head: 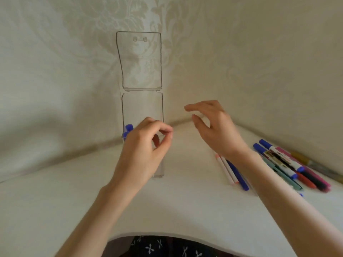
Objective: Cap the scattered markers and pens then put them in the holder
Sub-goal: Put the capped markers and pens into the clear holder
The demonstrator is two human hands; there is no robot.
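Observation:
A clear plastic holder [142,106] stands upright at the back of the white table, its hinged lid [139,60] flipped up against the wall. Blue caps [128,130] of two markers show inside it at the left. My left hand [143,151] is in front of the holder's lower half, thumb and forefinger pinched at its front wall, nothing visibly held. My right hand [213,127] hovers to the right of the holder, fingers apart and empty. A pile of capped markers and pens [285,164] lies at the right; two white-pink pens and a blue pen [235,171] lie under my right wrist.
Patterned wallpaper walls meet in a corner right behind the holder. The white table [55,191] has a curved front edge near my body. Dark patterned clothing [167,245] shows below that edge.

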